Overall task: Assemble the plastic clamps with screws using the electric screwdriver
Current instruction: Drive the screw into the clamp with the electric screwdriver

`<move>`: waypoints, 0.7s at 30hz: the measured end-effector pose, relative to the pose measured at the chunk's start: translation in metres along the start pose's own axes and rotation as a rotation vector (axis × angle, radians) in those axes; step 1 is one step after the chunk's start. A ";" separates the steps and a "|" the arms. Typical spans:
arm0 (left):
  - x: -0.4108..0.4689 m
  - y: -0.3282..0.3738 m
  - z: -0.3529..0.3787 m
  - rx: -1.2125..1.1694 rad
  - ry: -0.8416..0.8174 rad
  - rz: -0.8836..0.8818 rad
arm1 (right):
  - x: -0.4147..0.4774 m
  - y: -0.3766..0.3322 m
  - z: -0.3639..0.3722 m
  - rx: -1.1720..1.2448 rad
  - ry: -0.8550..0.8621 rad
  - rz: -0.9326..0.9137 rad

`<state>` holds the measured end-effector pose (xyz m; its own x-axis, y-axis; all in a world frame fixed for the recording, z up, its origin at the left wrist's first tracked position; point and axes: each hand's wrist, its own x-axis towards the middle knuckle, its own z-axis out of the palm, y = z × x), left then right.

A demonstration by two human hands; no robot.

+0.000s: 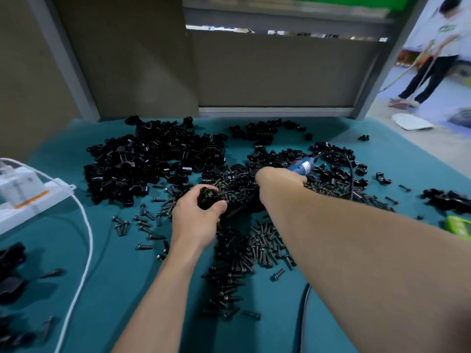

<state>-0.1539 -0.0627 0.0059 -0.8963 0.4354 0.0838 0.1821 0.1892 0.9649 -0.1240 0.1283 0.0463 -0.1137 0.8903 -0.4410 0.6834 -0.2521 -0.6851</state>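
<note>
Head view of the bench. The left hand (197,212) gripped a black plastic clamp (207,197), fingers curled over its far edge at 11 o'clock and thumb closing on it from 4 o'clock, so that the part sat in the hollow between them with only its top face exposed. The right hand (277,178), at 2 o'clock from the left, was wrapped round the electric screwdriver (302,165). Its fingers lay mostly hidden behind the back of the hand, and the blue body projected beyond the knuckles toward 1 o'clock. The tool's tip could not be made out among the dark parts between the two hands. A black cord (349,171) looped from the tool's rear end toward 5 o'clock.

Loose screws (251,247) were heaped on the teal cloth (114,281) at 6 o'clock from the hands, and a pile of clamps (153,159) lay at 10 o'clock. A white power strip (30,197) with its white cable (85,247) sat at 9 o'clock. A second person (439,54) stood on the floor at 2 o'clock.
</note>
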 end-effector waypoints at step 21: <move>-0.020 0.006 0.015 0.271 -0.177 0.173 | -0.016 0.037 -0.069 1.198 -0.819 -0.084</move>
<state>-0.1292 -0.0569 0.0061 -0.7636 0.6221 0.1729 0.4466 0.3155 0.8372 -0.0472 0.1306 0.0674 -0.7741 0.5596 -0.2959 -0.2995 -0.7356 -0.6077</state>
